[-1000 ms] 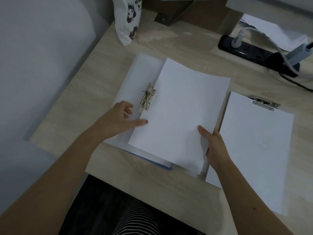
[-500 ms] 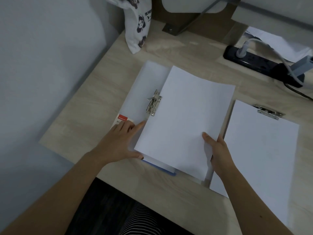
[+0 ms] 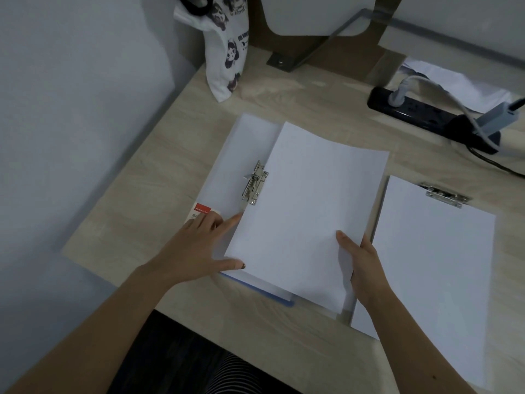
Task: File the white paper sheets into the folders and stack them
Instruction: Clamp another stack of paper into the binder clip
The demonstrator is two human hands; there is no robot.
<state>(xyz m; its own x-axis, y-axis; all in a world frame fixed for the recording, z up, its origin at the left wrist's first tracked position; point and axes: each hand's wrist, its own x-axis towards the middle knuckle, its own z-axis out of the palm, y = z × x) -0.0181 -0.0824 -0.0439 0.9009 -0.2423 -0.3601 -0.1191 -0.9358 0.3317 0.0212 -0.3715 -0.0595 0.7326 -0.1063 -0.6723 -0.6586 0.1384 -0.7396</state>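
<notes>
Head view: white sheet positioned over an open folder on the desk.

The open folder (image 3: 241, 155) lies flat on the wooden desk (image 3: 136, 194), its metal clip (image 3: 254, 183) at the left edge of the white sheet (image 3: 309, 206). The left hand (image 3: 199, 245) rests spread on the folder, index fingertip and thumb touching the sheet's left edge. The right hand (image 3: 360, 260) pinches the sheet's lower right edge, thumb on top. A second clipped stack (image 3: 437, 265) lies just beside, to the right.
</notes>
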